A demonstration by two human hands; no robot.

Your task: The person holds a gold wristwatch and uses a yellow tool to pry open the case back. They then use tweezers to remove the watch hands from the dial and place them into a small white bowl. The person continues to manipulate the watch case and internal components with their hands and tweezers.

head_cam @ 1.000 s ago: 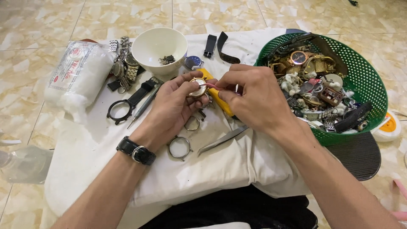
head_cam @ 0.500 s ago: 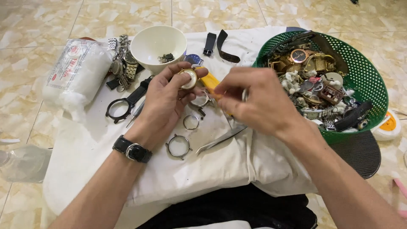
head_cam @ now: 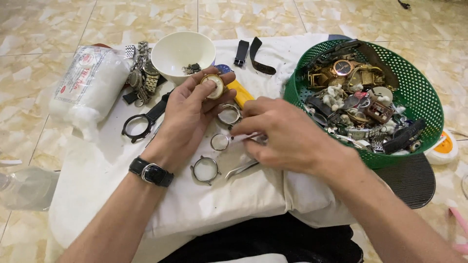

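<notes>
My left hand (head_cam: 187, 114) is raised over the white cloth (head_cam: 195, 204), and its fingertips pinch a small round gold-rimmed watch part (head_cam: 213, 86) just below the white bowl (head_cam: 181, 51). A black wristwatch is on that wrist. My right hand (head_cam: 285, 139) rests low on the cloth, its fingers closed on a thin pale stick (head_cam: 242, 138) whose tip points at a small metal ring (head_cam: 220, 141). A yellow-handled tool (head_cam: 242, 93) lies on the cloth between the two hands. Two more metal watch cases (head_cam: 229, 115) (head_cam: 205, 169) and a pair of tweezers (head_cam: 242, 168) lie close by.
A green mesh basket (head_cam: 423, 95) full of watches and parts stands at the right, with a black mesh lid (head_cam: 412, 181) below it. At the left are a bag of cotton (head_cam: 87, 85), metal bracelets (head_cam: 141, 70), a black watch case (head_cam: 139, 126), and two black straps (head_cam: 249, 52) farther back.
My left hand has lifted the round part up toward the bowl. My right hand has let go of the yellow-handled tool and dropped to the cloth, now holding a thin stick.
</notes>
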